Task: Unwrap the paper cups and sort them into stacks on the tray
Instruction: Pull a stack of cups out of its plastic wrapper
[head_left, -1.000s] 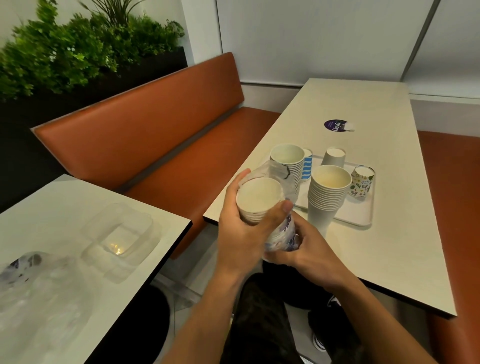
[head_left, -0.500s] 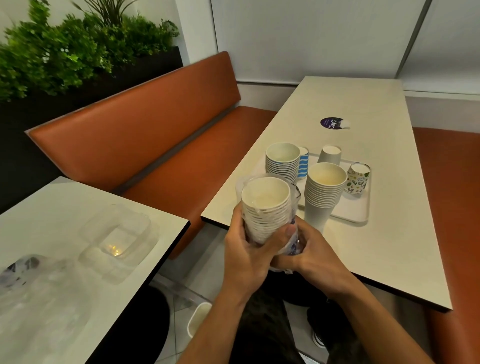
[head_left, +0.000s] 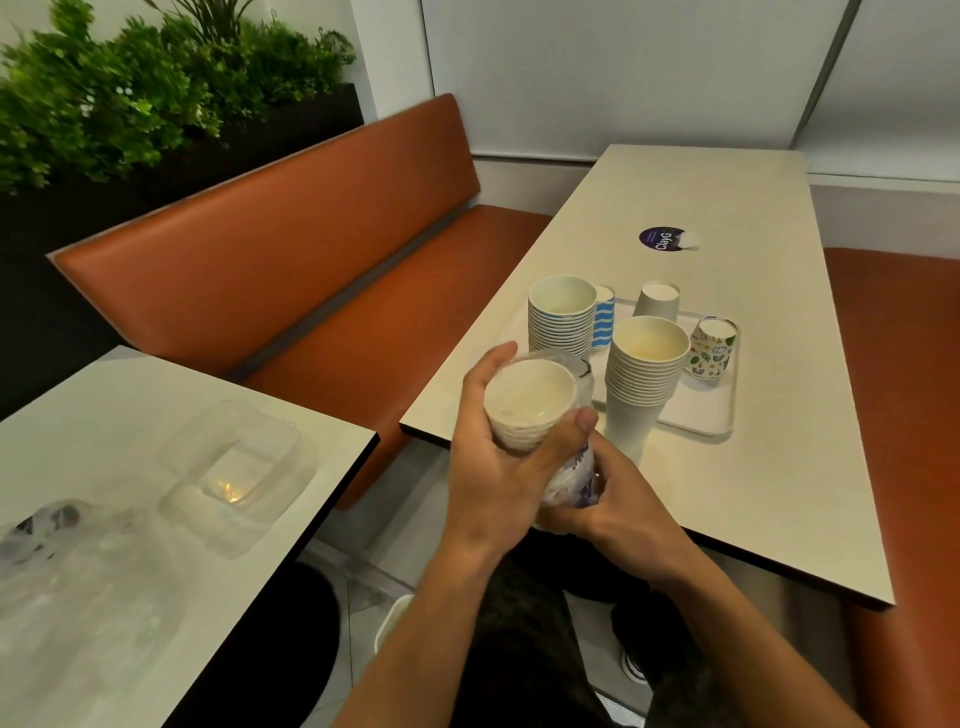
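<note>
Two hands hold one wrapped cup stack (head_left: 530, 410) in the air off the near left corner of the table (head_left: 753, 509), tilted with its open mouth facing up and toward the camera. The left hand (head_left: 493, 473) grips the upper section: its fingers curl round the far side at 10 o'clock of the rim and the thumb presses across the near side at 4 o'clock. The right hand (head_left: 628, 514) closes round the lower end, where the clear plastic wrapper (head_left: 579, 467) with purple print is bunched; its fingertips are hidden, so their exact position cannot be told. The tray (head_left: 724, 415) lies on the table at 2 o'clock from the held stack. Taking the tray centre as dial centre: a blue-striped stack (head_left: 561, 332) stands at 10 o'clock, a single blue-wave cup (head_left: 604, 325) just beside it, an inverted white cup (head_left: 657, 304) at 12 o'clock, a floral cup (head_left: 712, 351) at 2 o'clock and a plain white stack (head_left: 641, 384) at 7 o'clock; whether that stack's base rests on the tray or the table cannot be told. A round purple sticker (head_left: 661, 239) lies on the table beyond the tray. A clear plastic container (head_left: 239, 467) sits on the second table (head_left: 130, 395) at 9 o'clock from the hands.
</note>
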